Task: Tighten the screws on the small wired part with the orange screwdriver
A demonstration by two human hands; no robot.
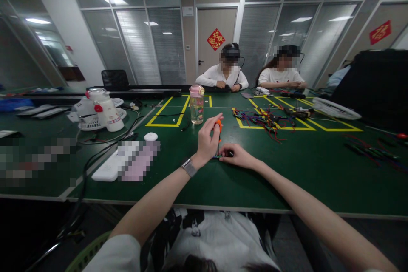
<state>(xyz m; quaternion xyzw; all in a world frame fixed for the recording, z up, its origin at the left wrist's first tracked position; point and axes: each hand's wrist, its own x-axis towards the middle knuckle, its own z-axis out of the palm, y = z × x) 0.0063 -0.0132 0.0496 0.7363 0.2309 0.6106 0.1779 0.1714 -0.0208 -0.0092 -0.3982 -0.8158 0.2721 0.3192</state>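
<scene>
My left hand (208, 139), with a watch at its wrist, is closed around the orange handle of a screwdriver (219, 126). The screwdriver stands upright, its dark shaft pointing down at a small green circuit board (217, 157) on the table. My right hand (237, 155) pinches the board's right side between its fingertips. Fingers hide part of the board, and the tool's tip is too small to make out.
A drink bottle (196, 108) stands beyond my hands. Tangled wires with small boards (266, 120) lie to the right, more wired boards (371, 148) farther right. Left are a white case (151, 137), cables and a white appliance (106, 112). Two people sit opposite.
</scene>
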